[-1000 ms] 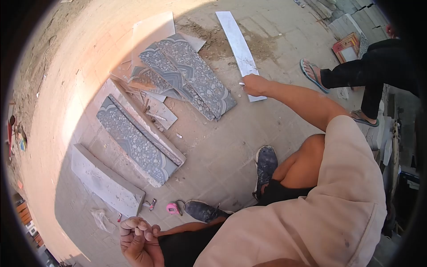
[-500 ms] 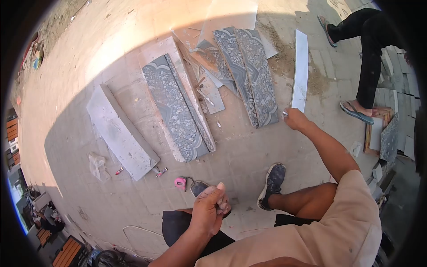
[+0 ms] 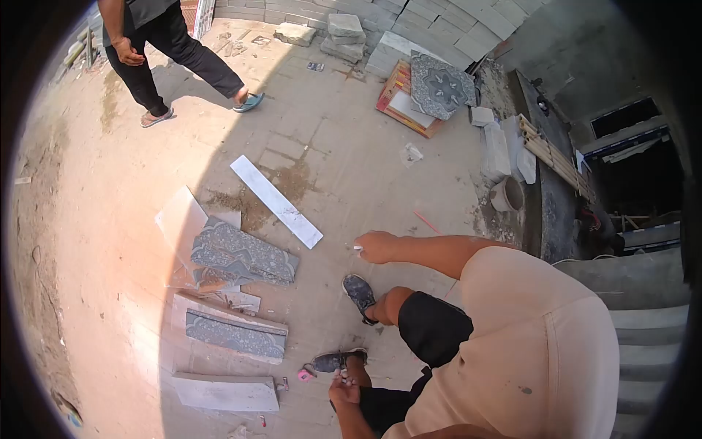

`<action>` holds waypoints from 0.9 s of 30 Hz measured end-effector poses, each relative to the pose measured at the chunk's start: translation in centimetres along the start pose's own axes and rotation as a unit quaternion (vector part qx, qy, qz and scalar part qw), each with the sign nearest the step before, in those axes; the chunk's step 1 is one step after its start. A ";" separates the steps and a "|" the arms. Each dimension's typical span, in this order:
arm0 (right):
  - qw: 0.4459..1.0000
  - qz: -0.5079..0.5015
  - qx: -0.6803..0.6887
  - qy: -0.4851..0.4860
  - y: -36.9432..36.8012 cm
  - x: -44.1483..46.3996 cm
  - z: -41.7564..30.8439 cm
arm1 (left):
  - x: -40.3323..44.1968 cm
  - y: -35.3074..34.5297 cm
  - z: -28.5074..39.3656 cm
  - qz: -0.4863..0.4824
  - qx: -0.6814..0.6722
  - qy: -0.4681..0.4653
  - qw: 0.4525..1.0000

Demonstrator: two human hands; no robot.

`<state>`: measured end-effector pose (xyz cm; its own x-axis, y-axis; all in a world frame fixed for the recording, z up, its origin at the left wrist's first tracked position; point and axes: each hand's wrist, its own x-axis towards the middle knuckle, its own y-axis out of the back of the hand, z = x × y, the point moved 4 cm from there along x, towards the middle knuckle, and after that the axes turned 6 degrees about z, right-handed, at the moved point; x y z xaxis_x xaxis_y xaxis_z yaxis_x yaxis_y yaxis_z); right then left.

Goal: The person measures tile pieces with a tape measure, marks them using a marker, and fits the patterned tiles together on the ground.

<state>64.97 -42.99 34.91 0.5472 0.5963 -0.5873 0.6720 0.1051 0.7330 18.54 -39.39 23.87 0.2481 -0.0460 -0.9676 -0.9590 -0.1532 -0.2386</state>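
My right hand (image 3: 376, 247) is stretched out over the ground, fingers closed on a small white stub, too small to name surely. Nearest to it lies a long white tile strip (image 3: 276, 201), apart from the hand. My left hand (image 3: 344, 389) is held low by my knee with curled fingers; whether anything is in them I cannot make out. Close to it, a pink tape measure (image 3: 305, 374) lies beside my shoe. Grey pebble-patterned tile pieces (image 3: 245, 252) lie to the left, another patterned strip (image 3: 234, 335) rests on a pale slab, and a plain pale block (image 3: 227, 393) lies nearest.
A co-worker in black trousers (image 3: 194, 47) is at the upper left. A patterned square tile (image 3: 441, 84) leans on a crate near stacked pale blocks (image 3: 344, 36). On the right are a bucket (image 3: 507, 195), bamboo poles (image 3: 556, 157) and a dark recess (image 3: 636, 175).
My view has swung to the right, bringing the block wall and bucket into sight. The co-worker has walked away leftward past the white strip. My right arm stays outstretched.
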 end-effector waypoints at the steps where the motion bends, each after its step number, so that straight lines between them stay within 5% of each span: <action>1: 0.999 0.042 0.021 -0.006 1.8 -2.4 3.4 | -2.5 0.0 -0.3 0.020 -0.036 0.014 0.999; 7: 0.927 0.117 0.027 -0.356 8.7 -17.3 25.3 | -16.6 -1.9 0.9 0.119 -0.006 -0.091 0.989; 9: 0.886 0.180 0.016 -0.427 9.0 -22.1 29.0 | -17.8 0.0 1.6 0.169 0.134 -0.125 0.968; 11: 0.880 0.195 -0.003 -0.434 7.8 -23.5 29.3 | -19.0 -2.1 1.6 0.189 0.321 -0.189 0.909; 13: 0.959 0.063 -0.125 -0.247 -1.6 -19.5 35.0 | -16.0 -0.3 0.1 0.198 0.456 -0.268 0.825; 15: 0.948 0.073 -0.021 -0.309 -3.0 -16.6 23.0 | -13.8 -0.8 -2.4 0.216 0.577 -0.318 0.721; 17: 0.968 0.036 0.031 -0.248 -14.4 -9.9 22.2 | -11.0 -1.1 -5.6 0.241 0.619 -0.321 0.675; 20: 0.980 -0.069 0.087 -0.164 -20.1 -0.3 8.9 | -8.5 -2.0 -9.4 0.230 0.653 -0.308 0.652; 23: 0.995 -0.007 0.072 -0.065 -27.5 11.2 3.2 | -6.7 -1.4 -12.2 0.202 0.729 -0.319 0.571; 27: 0.997 0.067 0.034 -0.009 -30.8 22.8 -2.9 | -3.8 1.4 -12.5 0.223 0.701 -0.256 0.628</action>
<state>55.33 -30.34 -0.06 0.6438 0.5861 -0.4920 0.6241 -0.0301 0.7808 17.93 -51.79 28.24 0.1801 0.6020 -0.7779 -0.1855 0.7974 0.5742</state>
